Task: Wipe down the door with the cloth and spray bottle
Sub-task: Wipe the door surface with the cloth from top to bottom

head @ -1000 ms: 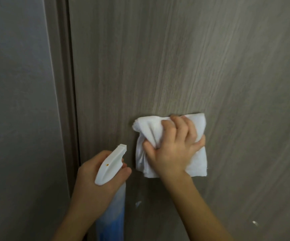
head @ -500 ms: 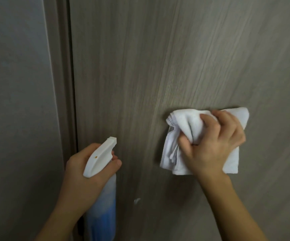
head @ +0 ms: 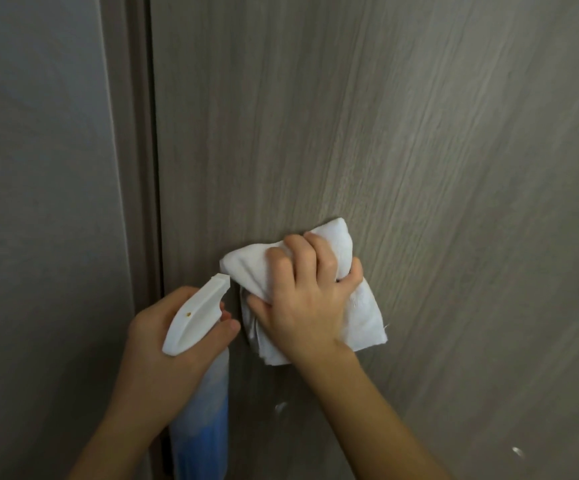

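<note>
Right hand (head: 302,306) clenched on a crumpled white woven cloth (head: 361,317), pressing it flat against the grey-brown wood-grain laminate door (head: 402,133); the fingers bunch the upper folds into a ridge while the lower corner, with a few loose threads at its edge, hangs free below the palm. Left hand (head: 163,344) closed around the neck of a translucent plastic spray bottle with a white trigger head and blue liquid in its lower part (head: 199,393), held upright just beside the cloth, its nozzle tip almost touching the cloth's left fold and aimed toward the door. To the left lie the dark vertical gap at the door's edge, the matching frame strip (head: 127,133), and a plain grey wall (head: 38,168). Probable risks: because the cloth is wadded, only part of it meets the panel, so a pass may leave streaks or unwiped bands; the nozzle sits so close that an accidental squeeze would likely soak the cloth or the right hand, not the door; the free corner could catch under the hand. Small pale specks (head: 281,407) low on the door, below both hands, appear not yet wiped. The door surface reads matte, with fine, slightly slanted grain and no visible handle.
</note>
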